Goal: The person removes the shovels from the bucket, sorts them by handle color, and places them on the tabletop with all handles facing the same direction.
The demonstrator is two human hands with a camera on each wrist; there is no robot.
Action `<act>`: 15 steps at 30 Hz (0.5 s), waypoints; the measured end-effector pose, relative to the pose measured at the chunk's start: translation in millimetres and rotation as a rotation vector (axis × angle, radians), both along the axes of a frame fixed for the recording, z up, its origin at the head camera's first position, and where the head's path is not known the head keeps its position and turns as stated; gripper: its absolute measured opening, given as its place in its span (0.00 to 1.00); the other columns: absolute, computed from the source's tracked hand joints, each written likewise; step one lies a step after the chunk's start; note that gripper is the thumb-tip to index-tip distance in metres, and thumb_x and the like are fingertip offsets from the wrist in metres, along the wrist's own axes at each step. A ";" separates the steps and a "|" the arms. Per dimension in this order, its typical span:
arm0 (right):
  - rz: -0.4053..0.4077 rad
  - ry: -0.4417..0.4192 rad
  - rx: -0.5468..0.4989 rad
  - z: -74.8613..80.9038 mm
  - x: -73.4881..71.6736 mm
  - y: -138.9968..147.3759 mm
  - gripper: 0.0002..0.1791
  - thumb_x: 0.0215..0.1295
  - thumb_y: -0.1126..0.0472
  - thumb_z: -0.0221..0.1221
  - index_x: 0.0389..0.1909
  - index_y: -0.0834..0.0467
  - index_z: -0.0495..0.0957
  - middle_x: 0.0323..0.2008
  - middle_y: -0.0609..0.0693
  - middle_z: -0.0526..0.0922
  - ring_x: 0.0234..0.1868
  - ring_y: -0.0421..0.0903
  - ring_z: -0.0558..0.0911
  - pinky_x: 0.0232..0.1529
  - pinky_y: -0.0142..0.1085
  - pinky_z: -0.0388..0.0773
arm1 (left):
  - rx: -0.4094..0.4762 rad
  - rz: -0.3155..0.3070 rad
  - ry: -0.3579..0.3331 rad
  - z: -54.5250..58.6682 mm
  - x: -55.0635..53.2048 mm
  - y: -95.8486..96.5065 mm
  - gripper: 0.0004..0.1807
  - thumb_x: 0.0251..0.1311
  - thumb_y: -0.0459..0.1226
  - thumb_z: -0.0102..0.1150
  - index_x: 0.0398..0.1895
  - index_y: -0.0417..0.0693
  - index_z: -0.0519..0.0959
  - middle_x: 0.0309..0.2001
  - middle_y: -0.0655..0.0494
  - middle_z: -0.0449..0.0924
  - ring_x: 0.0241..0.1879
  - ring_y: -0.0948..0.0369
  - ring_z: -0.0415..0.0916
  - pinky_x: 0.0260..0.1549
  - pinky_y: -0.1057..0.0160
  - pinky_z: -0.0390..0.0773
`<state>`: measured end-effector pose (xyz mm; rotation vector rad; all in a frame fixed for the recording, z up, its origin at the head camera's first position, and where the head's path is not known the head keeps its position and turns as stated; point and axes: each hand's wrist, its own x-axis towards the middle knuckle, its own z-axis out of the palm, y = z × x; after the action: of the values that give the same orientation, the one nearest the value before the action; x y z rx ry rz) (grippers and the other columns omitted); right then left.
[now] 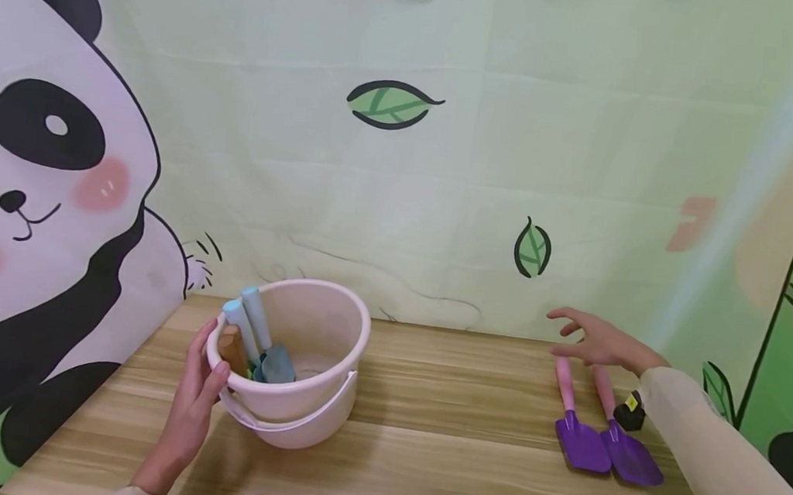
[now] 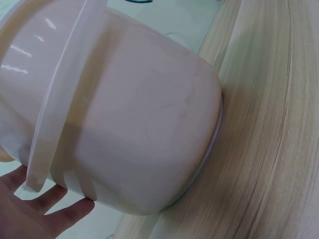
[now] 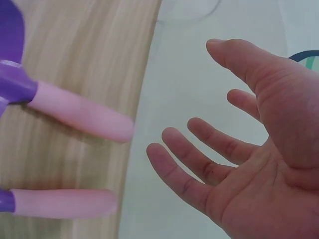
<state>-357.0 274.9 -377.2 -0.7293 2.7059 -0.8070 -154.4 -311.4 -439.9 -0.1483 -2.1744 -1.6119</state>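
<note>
A pale pink bucket stands on the wooden table, its handle hanging down in front. My left hand holds its left side, thumb by the rim; the left wrist view shows the fingers against its outer wall. Inside lean tools with light blue handles and grey-blue blades, beside a brown piece. Over at the right, my right hand hovers near the pink handle ends of two purple toy shovels. Its fingers are spread, apart from the handles, and the palm holds nothing.
A small black object with a yellow label is by the right shovel, next to my sleeve. Behind the wooden table hangs a pale green cloth printed with a panda, leaves and bamboo.
</note>
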 end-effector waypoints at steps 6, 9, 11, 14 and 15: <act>0.009 -0.048 0.000 16.2 -2.2 -13.1 0.39 0.72 0.54 0.64 0.76 0.61 0.58 0.63 0.77 0.71 0.52 0.65 0.83 0.39 0.48 0.85 | -0.004 -0.002 -0.006 1.9 0.7 0.3 0.34 0.81 0.39 0.41 0.84 0.66 0.45 0.81 0.56 0.45 0.77 0.45 0.49 0.58 0.70 0.65; 0.020 -0.043 0.010 25.0 -2.5 -20.5 0.40 0.71 0.52 0.65 0.76 0.60 0.58 0.62 0.75 0.72 0.52 0.64 0.83 0.40 0.49 0.84 | -0.006 0.001 -0.010 2.2 1.2 0.1 0.34 0.81 0.39 0.41 0.84 0.67 0.44 0.81 0.56 0.45 0.77 0.44 0.49 0.62 0.61 0.65; 0.029 -0.039 0.018 30.1 -2.8 -25.2 0.40 0.70 0.51 0.65 0.76 0.59 0.58 0.62 0.74 0.73 0.52 0.63 0.83 0.40 0.48 0.84 | -0.002 0.000 -0.012 1.8 1.6 0.0 0.34 0.81 0.40 0.41 0.84 0.67 0.44 0.82 0.55 0.44 0.77 0.44 0.48 0.64 0.50 0.64; 0.043 -0.034 0.035 37.4 -4.1 -32.2 0.42 0.70 0.50 0.66 0.76 0.60 0.58 0.61 0.73 0.75 0.52 0.62 0.83 0.40 0.48 0.84 | 0.009 -0.005 -0.007 0.8 2.0 0.0 0.34 0.81 0.40 0.41 0.84 0.66 0.44 0.82 0.55 0.43 0.77 0.42 0.47 0.63 0.37 0.60; 0.048 -0.034 0.037 39.9 -4.4 -34.3 0.42 0.70 0.49 0.66 0.77 0.60 0.58 0.61 0.72 0.75 0.52 0.62 0.83 0.41 0.49 0.85 | 0.013 -0.008 -0.005 0.7 2.1 0.2 0.34 0.81 0.40 0.41 0.84 0.66 0.44 0.82 0.54 0.43 0.78 0.42 0.46 0.63 0.35 0.59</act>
<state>-361.4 240.6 -337.4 -0.7623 2.6555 -0.7492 -152.3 -311.2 -439.2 -0.1492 -2.1691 -1.6320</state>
